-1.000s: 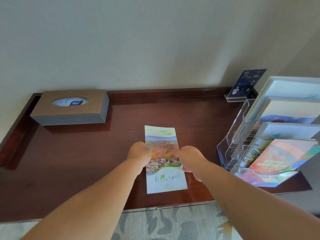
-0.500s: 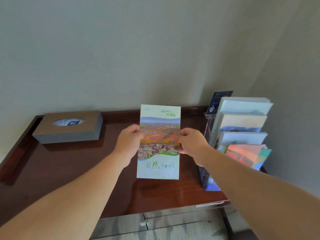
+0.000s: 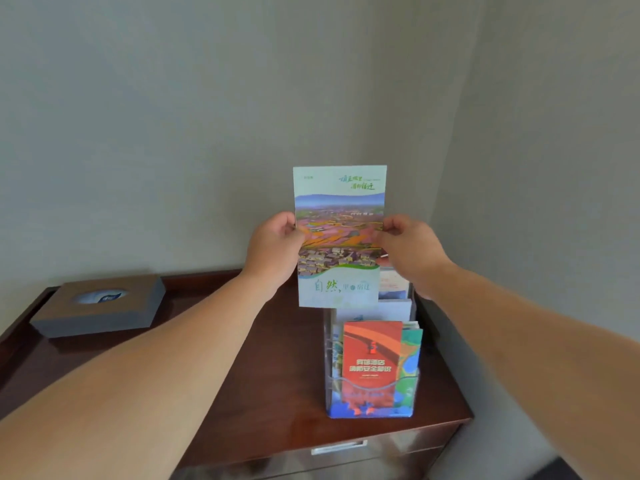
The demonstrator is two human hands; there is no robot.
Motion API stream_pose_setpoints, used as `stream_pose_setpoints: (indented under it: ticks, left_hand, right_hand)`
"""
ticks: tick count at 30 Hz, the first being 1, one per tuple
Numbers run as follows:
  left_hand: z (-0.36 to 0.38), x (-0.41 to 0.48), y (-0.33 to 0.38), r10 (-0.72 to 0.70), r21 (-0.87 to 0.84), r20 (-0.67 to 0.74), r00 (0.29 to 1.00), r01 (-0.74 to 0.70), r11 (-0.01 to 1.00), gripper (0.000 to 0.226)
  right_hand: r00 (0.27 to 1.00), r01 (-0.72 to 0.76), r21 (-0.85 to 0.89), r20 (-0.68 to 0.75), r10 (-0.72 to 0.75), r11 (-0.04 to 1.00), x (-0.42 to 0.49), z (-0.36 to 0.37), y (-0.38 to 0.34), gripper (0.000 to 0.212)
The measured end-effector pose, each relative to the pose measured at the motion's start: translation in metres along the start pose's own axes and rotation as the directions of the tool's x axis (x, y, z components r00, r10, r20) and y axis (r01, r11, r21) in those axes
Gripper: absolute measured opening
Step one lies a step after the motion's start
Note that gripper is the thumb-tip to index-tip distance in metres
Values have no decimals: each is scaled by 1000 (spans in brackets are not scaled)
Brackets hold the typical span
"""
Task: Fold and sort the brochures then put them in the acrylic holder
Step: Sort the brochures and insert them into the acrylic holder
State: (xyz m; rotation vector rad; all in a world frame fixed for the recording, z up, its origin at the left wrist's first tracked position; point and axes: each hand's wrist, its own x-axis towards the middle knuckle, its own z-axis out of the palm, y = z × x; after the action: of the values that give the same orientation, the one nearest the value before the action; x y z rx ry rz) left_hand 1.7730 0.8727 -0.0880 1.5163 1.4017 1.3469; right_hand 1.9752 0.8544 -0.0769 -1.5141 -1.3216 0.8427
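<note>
Desk (image 3: 277,375) of dark wood in grey corner, where left hand (image 3: 273,244) and right hand (image 3: 408,247) pinch brochure (image 3: 339,237).

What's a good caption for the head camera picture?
Left hand and right hand hold a brochure upright over the acrylic holder on a wooden table.

Dark red-brown wooden desk (image 3: 277,375), glossy top, raised lip at rear and left edges, one drawer (image 3: 341,448) below the front. On top: a brown tissue box (image 3: 100,306) at rear left; a tiered acrylic holder (image 3: 328,375) at right (stocked with brochures (image 3: 372,355)).
</note>
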Motion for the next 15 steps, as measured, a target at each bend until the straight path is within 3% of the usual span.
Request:
stream_pose_setpoints:
  ticks: [8,15]
  left_hand:
    - [54,0,23,47,60,-44,998,-44,997,9]
    - [64,-6,0,-30,102,29,999,27,994,14]
  right_hand:
    - [998,49,44,-44,-47,998,14,-52,11,25]
    - [999,10,-72,-37,-13,997,18,-50,33,16]
